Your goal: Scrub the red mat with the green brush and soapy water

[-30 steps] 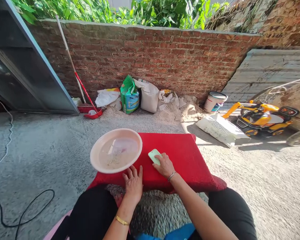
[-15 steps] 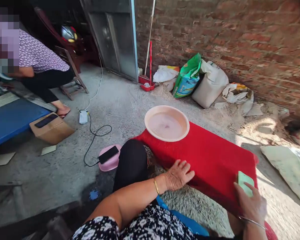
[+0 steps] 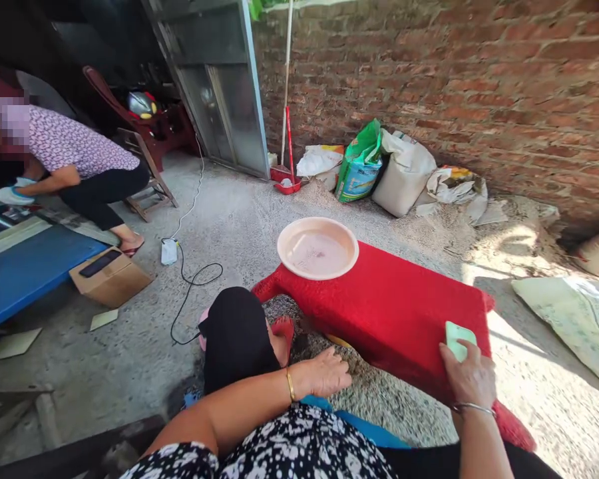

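- Left hand (image 3: pixel 324 374) has slid off the red cloth (image 3: pixel 394 313) onto grain (image 3: pixel 379 392), fingers loose.
- Right hand (image 3: pixel 466 379) grips a green scraper (image 3: pixel 458 338), probably mid-scrape; the next stroke needs firm pressure.

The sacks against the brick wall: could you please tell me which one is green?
The green sack is the one leaning on the left side of the large pale sack; the white bag further left and the others are whitish.
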